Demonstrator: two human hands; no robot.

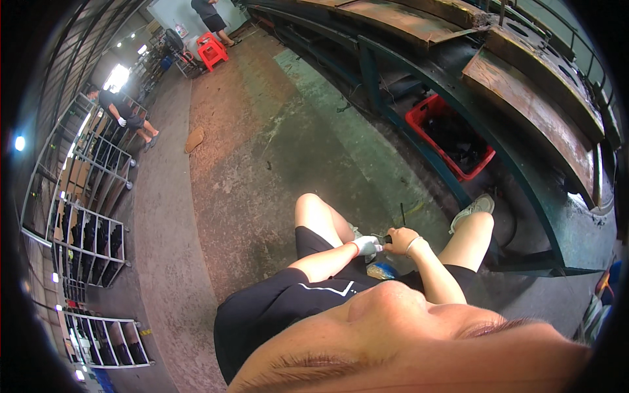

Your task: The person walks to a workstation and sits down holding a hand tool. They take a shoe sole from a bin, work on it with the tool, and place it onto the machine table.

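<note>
My left hand (368,245), in a white glove, is closed in front of my lap. Its fingers meet my right hand, and what they hold is too small to make out. My bare right hand (403,241), with a band at the wrist, is curled round a small black piece (388,240) that shows between the two hands. Just beyond the right hand a thin dark rod (402,213) stands out against the floor; whether the hand holds it I cannot tell. Below the hands, between my legs, lies a blue and tan rounded thing (382,270), partly hidden.
A red crate (452,136) of dark parts sits under the green metal frame (524,190) at right. Rusty plates (531,108) lie on top. Shelf carts (92,242) line the left. Red stools (211,51) and two people (121,111) are farther off.
</note>
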